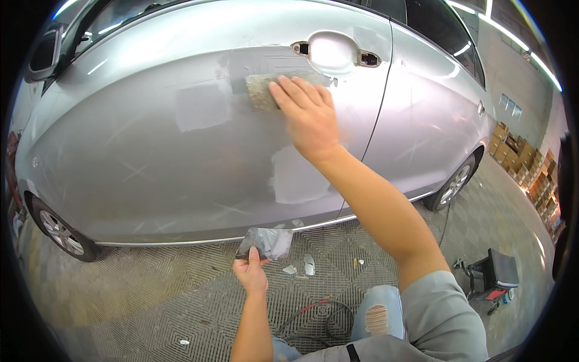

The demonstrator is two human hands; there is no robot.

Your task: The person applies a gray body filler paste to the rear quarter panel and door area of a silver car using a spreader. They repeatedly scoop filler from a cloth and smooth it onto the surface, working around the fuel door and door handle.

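A silver car door (132, 157) fills the view ahead, with grey filler patches (202, 107) on it. Below the handle recess (333, 53), my right hand (310, 117) presses a flat, mottled yellow-brown putty spreader (260, 93) against a darker grey patch. Its fingers lie along the spreader's face, and the hand is slightly blurred. Low in front of the sill, my left hand (250, 271) grips a thin, flat plate (274, 243) smeared with grey filler, thumb on top. Another pale patch (298, 175) shows lower on the door.
Grey grated matting (199, 301) covers the floor, with pale scraps (309, 265) near the sill. A dark hose (338, 311) curls beside my knee. To the right stands a low black stool (502, 271). Cardboard boxes (512, 154) are stacked by the far wall.
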